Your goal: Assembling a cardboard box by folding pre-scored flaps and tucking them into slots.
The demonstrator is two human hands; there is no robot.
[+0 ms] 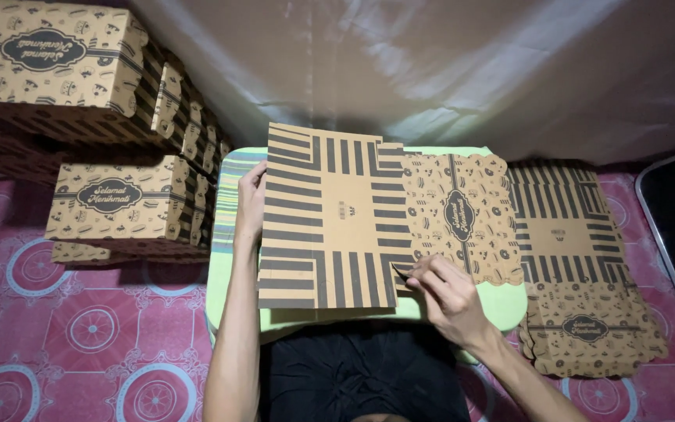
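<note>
Flat brown cardboard box blank point(330, 219), striped, lying between the hands on a pale green desk point(232, 266). Left hand point(251, 205) clasps its far-left edge, fingers curled over. Right hand point(445, 293) pinches a corner flap point(401, 270) at the near right. Risk: the flap may tear or crease crooked if pulled off its score. Spare blanks point(580, 266) lie beyond the right hand; folded boxes point(119, 207) are stacked beyond the left.

I see a flat box blank point(369, 219) lying on the small table point(501, 301) before me, my left hand point(251, 203) at its left edge and my right hand point(443, 293) at its near right corner, with folded boxes point(111, 125) stacked to the left and more flat blanks point(576, 266) on the floor to the right.
</note>
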